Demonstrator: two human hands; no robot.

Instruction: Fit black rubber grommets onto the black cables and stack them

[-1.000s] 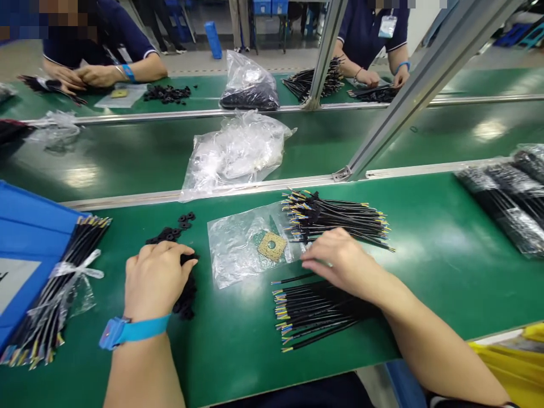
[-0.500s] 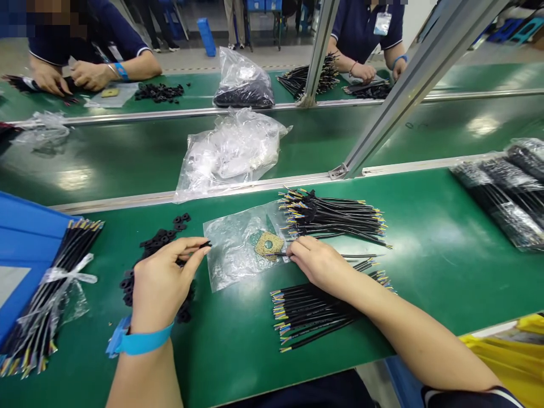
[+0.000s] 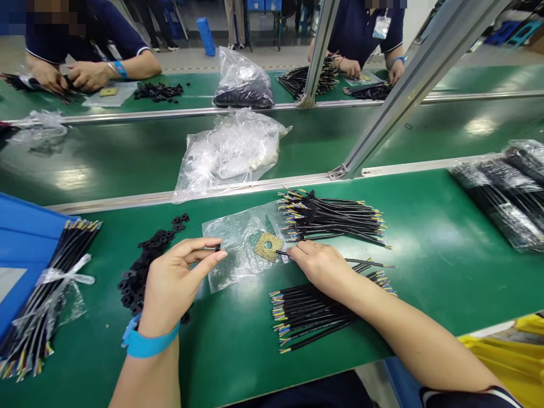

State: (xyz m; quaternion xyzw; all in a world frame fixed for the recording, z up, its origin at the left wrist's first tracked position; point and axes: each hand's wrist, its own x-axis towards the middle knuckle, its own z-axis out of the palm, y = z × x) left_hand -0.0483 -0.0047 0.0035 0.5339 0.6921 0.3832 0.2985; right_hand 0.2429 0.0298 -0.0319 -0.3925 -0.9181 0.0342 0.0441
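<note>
Between thumb and fingertips my left hand pinches a small black rubber part, held over the left edge of a clear plastic bag. My right hand is closed round a black cable, whose stripped wire end points left over a yellow sponge with a hole in its middle. The sponge lies on the bag. Beyond my right hand is a pile of cables with black parts on them; nearer to me lies a row of plain cables. Loose black parts are heaped left of my left hand.
A tied cable bundle leans by a blue bin at left. Bagged cables lie at right. A crumpled plastic bag rests behind the metal rail, near a slanted post. Two people work at the far bench.
My left hand has moved right with the black part, closer to the sponge. The cable in my right hand has tilted slightly, and the sponge has turned a little.
</note>
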